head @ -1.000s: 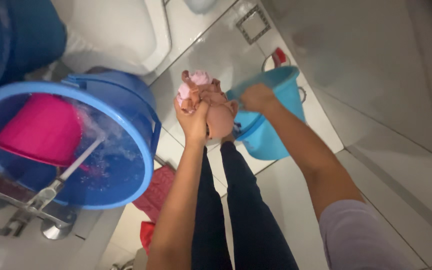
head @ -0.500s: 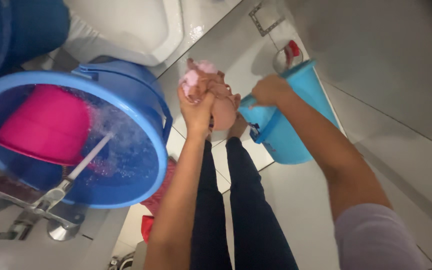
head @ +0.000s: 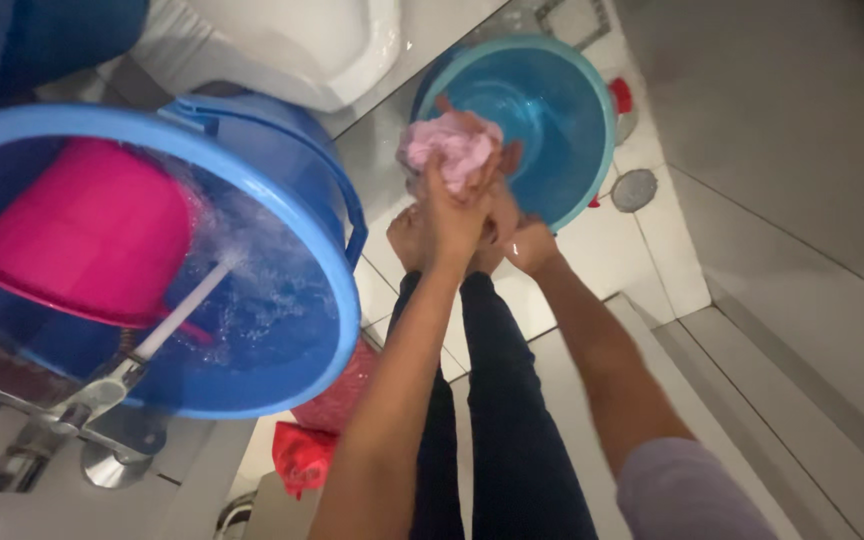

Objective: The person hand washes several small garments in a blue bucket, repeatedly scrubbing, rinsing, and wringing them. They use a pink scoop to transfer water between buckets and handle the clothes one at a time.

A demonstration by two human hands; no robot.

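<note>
Water runs in a thin stream from a chrome tap [head: 92, 395] at seven o'clock in the head view into a large blue bucket [head: 282, 190] that fills the left half of the picture. A pink basin [head: 77, 235] sits tilted inside that bucket, toward nine o'clock, partly under the foaming water. A white toilet bowl [head: 292, 45] shows at eleven o'clock, just beyond the bucket rim. Red cloth [head: 317, 440] lies on the tiled floor [head: 642, 260] at six o'clock, beside the bucket's lower edge and next to the person's dark trouser legs.

At the centre, the left hand [head: 452, 215] is raised with its fingers closed around a bunched pink cloth [head: 449, 148], which stands up out of the grip. The right hand [head: 524, 240] sits just beside and slightly below the left, touching it; the fingers are curled in toward the cloth's lower part, but the left hand hides them, so whether they actually clamp the cloth cannot be told. The pink cloth is held in the air at twelve o'clock from the hands, over the near rim of a smaller teal bucket [head: 562, 120] that stands upright on the floor. A round drain cover [head: 634, 190] lies at two o'clock, just beside the teal bucket.
</note>
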